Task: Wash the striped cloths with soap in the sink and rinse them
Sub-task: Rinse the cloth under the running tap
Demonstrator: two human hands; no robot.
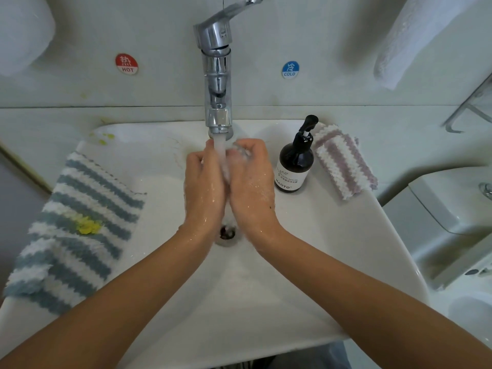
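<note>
Blue-striped fluffy cloth (pixel 72 230) sits yellow-stained on the white sink (pixel 332 249) rim, unwashed, while left hand (pixel 203 182) and right hand (pixel 250 182), fingers curled, rub together under tap water (pixel 220 147), holding nothing I can see.

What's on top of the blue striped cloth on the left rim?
A yellow stain sits mid-way on the blue striped cloth; nothing else lies on it. What is beneath the cloth is covered.

red hot sticker (pixel 126 64) and blue cold sticker (pixel 290 69) on the wall — rolled white towel (pixel 407 43) upper right.
</note>
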